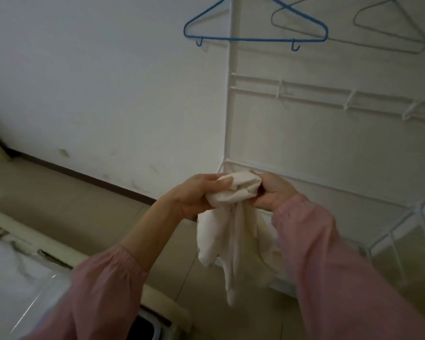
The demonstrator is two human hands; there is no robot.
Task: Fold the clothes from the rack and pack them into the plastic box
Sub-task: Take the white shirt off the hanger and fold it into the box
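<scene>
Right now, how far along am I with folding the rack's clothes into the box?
Done: the blue hanger and grey hangers by the rack hang bare. In hand: your left hand and right hand grip a bunched cream garment, not yet folded. Left: fold it, then pack it; the box isn't clearly in view.

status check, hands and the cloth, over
Left hand and right hand both grip the white garment, bunched up top, rest hanging. Blue hanger bare above. Nothing blocking the hands.
</scene>
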